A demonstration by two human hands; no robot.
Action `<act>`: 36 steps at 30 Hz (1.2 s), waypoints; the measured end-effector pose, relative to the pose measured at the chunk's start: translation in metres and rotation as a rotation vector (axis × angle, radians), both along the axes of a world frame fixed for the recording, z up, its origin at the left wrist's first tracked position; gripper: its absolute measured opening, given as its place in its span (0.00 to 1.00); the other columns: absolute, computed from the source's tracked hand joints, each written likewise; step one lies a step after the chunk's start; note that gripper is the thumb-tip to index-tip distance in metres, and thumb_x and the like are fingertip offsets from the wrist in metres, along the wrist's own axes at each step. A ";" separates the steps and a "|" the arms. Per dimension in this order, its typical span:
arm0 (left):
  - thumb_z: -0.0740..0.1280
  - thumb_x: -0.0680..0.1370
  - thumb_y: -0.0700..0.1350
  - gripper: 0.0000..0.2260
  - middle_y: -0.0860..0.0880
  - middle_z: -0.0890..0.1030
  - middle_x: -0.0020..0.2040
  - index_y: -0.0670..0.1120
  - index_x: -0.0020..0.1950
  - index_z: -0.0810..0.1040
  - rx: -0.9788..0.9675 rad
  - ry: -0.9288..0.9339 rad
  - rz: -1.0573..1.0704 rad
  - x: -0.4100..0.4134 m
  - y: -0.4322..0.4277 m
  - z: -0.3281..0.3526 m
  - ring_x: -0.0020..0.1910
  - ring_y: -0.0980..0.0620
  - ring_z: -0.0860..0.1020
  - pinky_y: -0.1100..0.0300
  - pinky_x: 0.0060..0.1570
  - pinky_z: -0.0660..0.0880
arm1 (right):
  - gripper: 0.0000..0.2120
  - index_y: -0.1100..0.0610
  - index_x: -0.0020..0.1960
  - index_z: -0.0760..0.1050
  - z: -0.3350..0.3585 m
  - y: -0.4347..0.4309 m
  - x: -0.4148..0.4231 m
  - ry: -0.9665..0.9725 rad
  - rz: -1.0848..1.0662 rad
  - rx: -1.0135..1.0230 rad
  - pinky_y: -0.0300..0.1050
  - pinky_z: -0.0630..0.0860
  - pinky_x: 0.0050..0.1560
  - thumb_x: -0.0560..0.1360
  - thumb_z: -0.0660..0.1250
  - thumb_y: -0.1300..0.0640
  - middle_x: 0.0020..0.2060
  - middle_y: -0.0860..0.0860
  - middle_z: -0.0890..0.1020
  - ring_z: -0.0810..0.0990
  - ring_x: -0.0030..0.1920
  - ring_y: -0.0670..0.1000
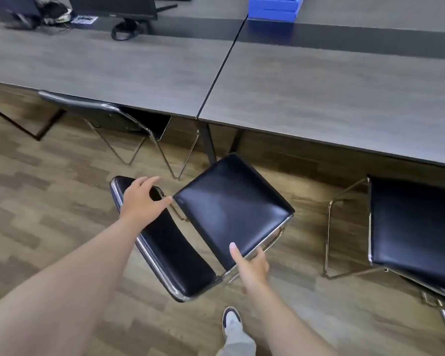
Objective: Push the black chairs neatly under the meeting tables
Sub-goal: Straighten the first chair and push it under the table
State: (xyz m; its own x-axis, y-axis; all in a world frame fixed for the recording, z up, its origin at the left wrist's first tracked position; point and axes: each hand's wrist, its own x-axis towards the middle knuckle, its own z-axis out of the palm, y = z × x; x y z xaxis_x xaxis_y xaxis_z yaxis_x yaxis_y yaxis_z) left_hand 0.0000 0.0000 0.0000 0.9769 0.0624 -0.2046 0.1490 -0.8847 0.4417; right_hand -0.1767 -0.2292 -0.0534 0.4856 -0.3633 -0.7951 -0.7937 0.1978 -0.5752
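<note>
A black chair with a chrome frame (231, 209) stands turned at an angle on the floor, clear of the grey meeting tables (319, 98). Its backrest points toward me and to the left. My left hand (141, 199) rests over the top of the backrest, fingers curled around it. My right hand (252, 265) holds the near edge of the seat, thumb on the cushion and fingers under the frame. A second black chair (416, 227) stands out from the table at the right. A third chair (93, 109) sits tucked under the left table.
Monitors (113, 6) and tangled cables (54, 11) sit at the back left of the tables. A blue box (275, 6) lies at the back centre. Black table legs (208, 145) stand just beyond the angled chair. My shoe (231, 322) is on the wood-pattern floor.
</note>
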 end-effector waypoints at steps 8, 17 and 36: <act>0.81 0.61 0.54 0.52 0.46 0.63 0.79 0.68 0.78 0.54 -0.247 0.304 0.525 -0.001 0.063 -0.053 0.69 0.38 0.72 0.38 0.58 0.78 | 0.44 0.58 0.70 0.68 -0.020 0.136 -0.018 0.388 -0.535 0.954 0.71 0.79 0.51 0.63 0.83 0.41 0.73 0.60 0.69 0.73 0.67 0.68; 0.75 0.73 0.40 0.34 0.43 0.79 0.63 0.56 0.71 0.62 -0.563 0.289 0.714 -0.003 0.058 -0.061 0.51 0.39 0.82 0.44 0.37 0.82 | 0.22 0.61 0.61 0.77 -0.022 0.129 0.002 0.243 -0.796 0.810 0.54 0.83 0.37 0.70 0.79 0.59 0.51 0.62 0.85 0.86 0.48 0.63; 0.70 0.75 0.35 0.22 0.38 0.75 0.54 0.43 0.68 0.71 -0.905 0.341 0.933 0.000 -0.111 -0.073 0.46 0.40 0.76 0.32 0.54 0.77 | 0.05 0.62 0.49 0.72 -0.008 -0.229 0.028 0.199 -0.549 0.413 0.56 0.80 0.36 0.77 0.68 0.64 0.44 0.60 0.77 0.78 0.43 0.59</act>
